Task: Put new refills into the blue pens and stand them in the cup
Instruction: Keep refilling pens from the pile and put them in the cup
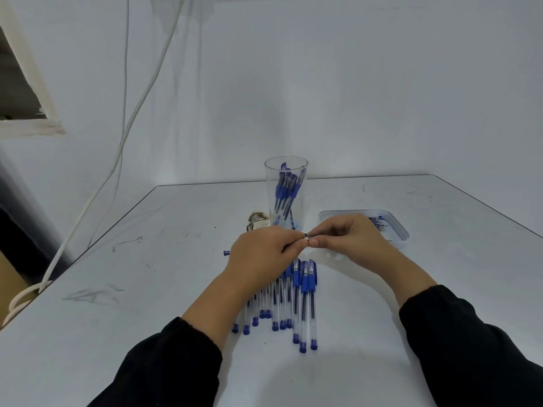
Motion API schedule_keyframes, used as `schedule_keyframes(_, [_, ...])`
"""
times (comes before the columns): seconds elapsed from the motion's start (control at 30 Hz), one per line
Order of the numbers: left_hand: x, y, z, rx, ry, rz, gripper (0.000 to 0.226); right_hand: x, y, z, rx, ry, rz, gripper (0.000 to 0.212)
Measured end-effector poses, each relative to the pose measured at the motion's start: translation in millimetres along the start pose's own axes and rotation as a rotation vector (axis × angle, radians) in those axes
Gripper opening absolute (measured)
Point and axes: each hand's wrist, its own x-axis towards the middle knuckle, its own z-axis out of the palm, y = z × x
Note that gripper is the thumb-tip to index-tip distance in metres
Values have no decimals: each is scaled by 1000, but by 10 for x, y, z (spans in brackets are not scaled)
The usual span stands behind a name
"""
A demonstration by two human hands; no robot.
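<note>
My left hand (261, 254) and my right hand (349, 239) meet above the table, both pinching one blue pen (306, 237) held level between them. Its blue end cap (226, 252) sticks out left of my left hand; most of the barrel is hidden by my fingers. Several blue pens (304, 301) lie side by side on the table below my hands. A clear plastic cup (286, 192) stands behind my hands with several blue pens upright in it.
A shallow white tray (396, 230) with several refills lies at the right, partly behind my right hand. A brown stain (257, 218) marks the table left of the cup. White cables (123, 142) hang along the wall at the left, past the table edge.
</note>
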Motion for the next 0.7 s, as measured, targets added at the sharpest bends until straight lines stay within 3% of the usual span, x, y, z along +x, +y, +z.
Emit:
schedule_keyframes(0.43, [-17,-42,17,129,54,43,38,-15,-35,-24,-65,-5,18,11])
schedule_keyframes(0.57, [-18,-93,44,136,19,4,36,-6,19,-84,-174,44,30,10])
schedule_keyframes(0.7, [-41,-182,24,29,94,-87,36,1,121,-216,-393,96,4,16])
